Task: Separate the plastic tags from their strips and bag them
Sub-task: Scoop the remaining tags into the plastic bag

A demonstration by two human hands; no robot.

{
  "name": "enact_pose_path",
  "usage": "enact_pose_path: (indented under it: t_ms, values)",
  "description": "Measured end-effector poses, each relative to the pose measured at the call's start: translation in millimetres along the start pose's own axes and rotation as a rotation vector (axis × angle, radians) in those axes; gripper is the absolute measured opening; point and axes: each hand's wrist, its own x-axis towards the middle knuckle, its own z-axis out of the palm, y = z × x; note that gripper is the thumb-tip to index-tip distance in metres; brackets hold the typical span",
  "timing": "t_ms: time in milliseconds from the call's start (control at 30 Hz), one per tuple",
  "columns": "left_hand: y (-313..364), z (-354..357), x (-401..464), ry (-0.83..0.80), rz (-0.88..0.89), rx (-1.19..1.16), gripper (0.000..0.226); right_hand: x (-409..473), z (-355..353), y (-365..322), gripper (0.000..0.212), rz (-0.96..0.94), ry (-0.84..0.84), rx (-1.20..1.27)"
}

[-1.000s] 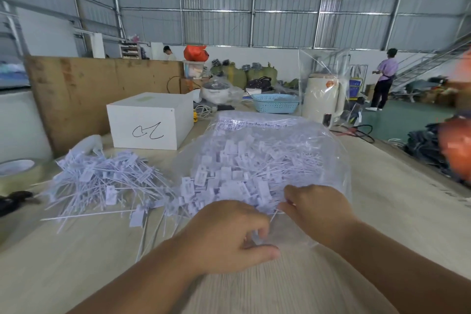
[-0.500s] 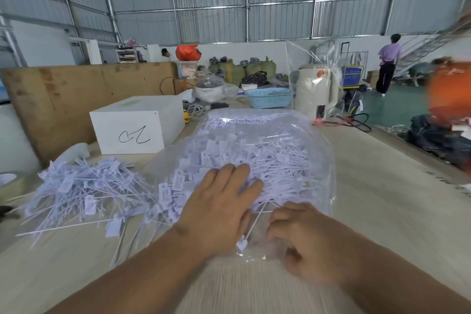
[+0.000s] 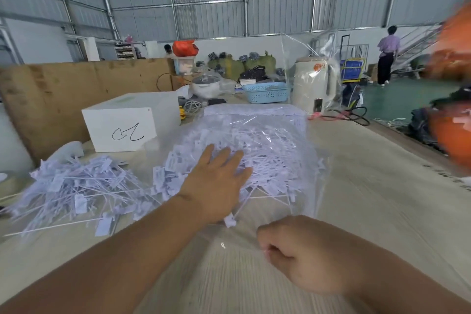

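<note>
Nearest, the right hand [image 3: 303,253] curls its fingers around the clear plastic bag's [image 3: 300,150] near edge. Beyond it, the left hand [image 3: 216,186] lies flat, fingers straight, pressing the bagged tags. Loose tags [image 3: 76,188] are heaped on the table [image 3: 382,199] just left. Farther back stands a white box [image 3: 127,122].

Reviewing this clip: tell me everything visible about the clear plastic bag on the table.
The clear plastic bag is thin, glossy and crinkled, lying flat on the pale wooden table and bulging with white plastic tags and their thin stems. Its near end is empty film, stretched toward the person. The left hand presses flat on top with straight fingers; the right hand pinches the near edge in curled fingers. A loose pile of tags lies beside it on the left.
</note>
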Motion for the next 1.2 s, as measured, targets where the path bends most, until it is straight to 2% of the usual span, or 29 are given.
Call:
enact_pose_path:
  t_ms: [100,233,367,433,500,567,600,700,800,867,933,1033,1100,1200]
  values:
    - [21.8,-4.7,2.0,0.048,-0.059,-0.079,0.065,-1.7,0.1,-5.0,0.020,0.029,-0.028,0.095]
    - [21.9,6.4,17.4,-0.013,-0.085,0.019,0.062,-1.0,2.5,-15.8,0.021,0.050,-0.098,0.198]
    - [19.2,8.5,21.6,-0.012,-0.051,0.082,0.063,-1.7,-8.4,-10.3,0.016,0.175,-0.185,0.406]
    - [23.3,3.7,12.4,-0.007,-0.044,0.030,0.066,-2.8,-10.1,-6.4,0.015,0.236,-0.182,0.509]
    - [24.4,-6.5,-2.5,0.023,-0.016,-0.140,0.070,-2.2,-8.3,-2.6,0.021,0.260,-0.106,0.552]
    - [18.6,-20.6,-21.2,0.138,0.032,-0.383,0.067,0.9,-4.9,0.2,0.028,0.233,0.033,0.519]
    - [14.0,-27.1,-31.1,0.248,0.069,-0.464,0.062,2.5,-2.1,1.8,0.029,0.201,0.102,0.441]
    - [-7.4,-32.3,-55.3,0.591,0.145,-0.481,0.044,7.6,5.5,-1.1,0.026,0.110,0.263,0.030]
    - [-46.5,-15.1,-77.1,0.710,-0.006,-0.457,0.036,12.7,6.7,-21.1,0.017,0.020,0.358,-0.038]
    - [-79.0,5.1,-91.3,0.655,-0.219,-0.424,0.039,19.4,8.2,-39.0,0.011,-0.042,0.301,-0.034]
    - [-110.6,29.9,-105.0,0.513,-0.487,-0.402,0.045,30.0,11.3,-58.0,0.010,-0.090,0.230,0.005]
    - [-140.8,66.2,-124.2,0.092,-0.879,-0.394,0.068,56.9,20.5,-95.3,0.021,-0.090,0.131,0.103]
    - [-147.5,87.6,-133.7,-0.156,-0.975,-0.447,0.083,80.8,28.7,-121.7,0.027,-0.063,0.065,0.136]
    - [-147.3,97.2,-135.8,-0.308,-0.912,-0.583,0.082,116.8,34.0,-151.9,0.030,0.021,0.082,0.111]
